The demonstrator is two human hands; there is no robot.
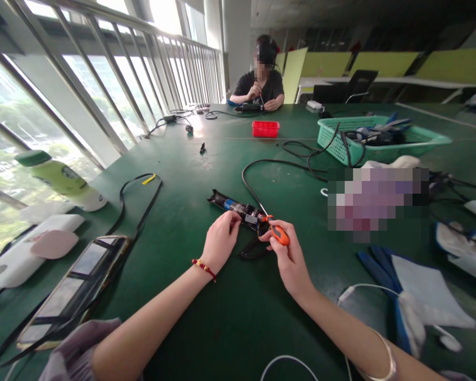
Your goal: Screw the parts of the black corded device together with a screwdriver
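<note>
Orange and dark grey, the handle of a screwdriver [280, 234] sits clamped in the person's right hand [289, 253], its thin shaft angled up and away over the right end of an opened black device [227, 203]. Whether the tip touches anything is too small to tell. The device lies in the middle of the green bench [222, 328], straight ahead of the person, with a blue part and small exposed wires showing along its length. The left hand [221, 238] is pinched on the near edge of the device, thumb and fingers drawn together. Both hands are near each other but apart. A red beaded bracelet [204, 269] circles the left wrist.

A black cable [262, 160] arcs from near the device toward a mint-green basket [375, 154] on the right, which holds dark cables and blue items. Farther back stands a small red box [265, 131]. On the left, a phone [59, 299] with a black strap lies on the bench, and a green-capped bottle [63, 180] leans beyond it. Across the bench, a co-worker [272, 84] in a dark top holds a thin tool upright above another black object [249, 107].
</note>
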